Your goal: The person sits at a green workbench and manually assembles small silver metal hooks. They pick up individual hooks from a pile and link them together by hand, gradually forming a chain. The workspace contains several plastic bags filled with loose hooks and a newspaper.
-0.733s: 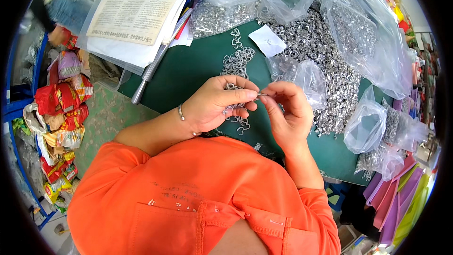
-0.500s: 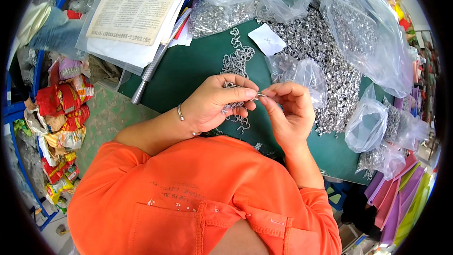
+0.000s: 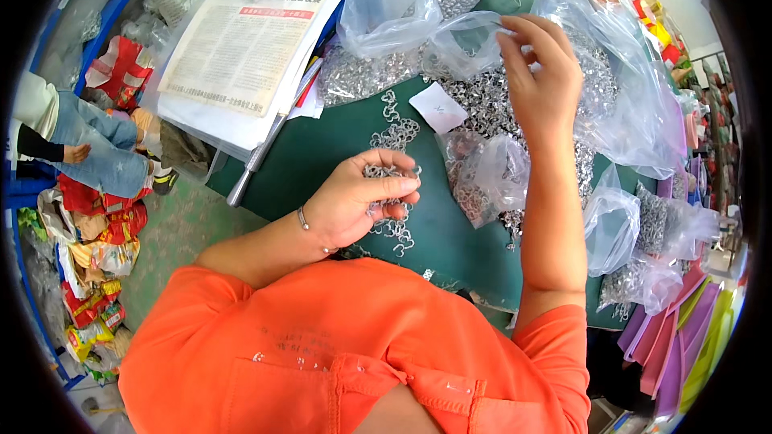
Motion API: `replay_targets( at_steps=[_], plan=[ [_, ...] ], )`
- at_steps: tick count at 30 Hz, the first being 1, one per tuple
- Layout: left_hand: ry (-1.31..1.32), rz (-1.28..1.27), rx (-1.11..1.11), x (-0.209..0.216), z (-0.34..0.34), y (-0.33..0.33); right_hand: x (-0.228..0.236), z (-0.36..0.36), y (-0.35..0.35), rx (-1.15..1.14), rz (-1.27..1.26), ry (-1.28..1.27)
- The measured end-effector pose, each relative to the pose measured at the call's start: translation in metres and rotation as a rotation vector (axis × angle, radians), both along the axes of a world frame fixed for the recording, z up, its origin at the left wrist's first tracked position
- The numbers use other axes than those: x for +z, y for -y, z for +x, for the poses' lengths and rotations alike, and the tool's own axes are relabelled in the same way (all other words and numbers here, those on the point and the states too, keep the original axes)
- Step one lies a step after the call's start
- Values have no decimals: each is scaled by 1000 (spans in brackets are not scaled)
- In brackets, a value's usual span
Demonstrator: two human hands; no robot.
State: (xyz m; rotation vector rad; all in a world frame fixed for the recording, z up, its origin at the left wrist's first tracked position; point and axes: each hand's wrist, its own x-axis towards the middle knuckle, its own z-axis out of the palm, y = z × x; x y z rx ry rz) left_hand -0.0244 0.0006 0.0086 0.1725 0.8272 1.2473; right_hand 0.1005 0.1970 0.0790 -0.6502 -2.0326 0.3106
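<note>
My left hand [image 3: 354,197] is curled round a bunch of small silver metal hooks [image 3: 392,170]. Its thumb presses toward the fingertips, and a thin bangle circles the wrist. More linked or heaped hooks [image 3: 394,135] lie on the green tabletop just beyond that hand, and some show below it. My right hand [image 3: 543,72] is stretched out far over the table, thumb and forefinger close together by the rim of a clear plastic bag [image 3: 462,47]. Whatever sits between those fingertips is too small to make out. Under and beside this arm spreads a large pile of shiny metal pieces [image 3: 482,96].
A white paper slip [image 3: 438,108] lies beside the pile. Clear bags of metal parts [image 3: 486,177] stand around it. At the left are a newspaper [image 3: 233,56] on papers and a metal rod [image 3: 259,157]. Another person's leg [image 3: 104,145] shows at far left.
My right hand has left my left hand and reached forward and right to the bags. My left hand keeps its hooks. The other person's leg has come further into view.
</note>
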Motion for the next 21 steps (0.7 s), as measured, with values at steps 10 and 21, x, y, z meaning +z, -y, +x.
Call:
replay_targets(
  at_steps=[10,21],
  plan=[
    [129,55,4,-8,-9,-3,-32,19,87,539,-566,193],
    [71,53,-53,-5,-4,-2,-70,32,115,280,-491,-99]
  ],
)
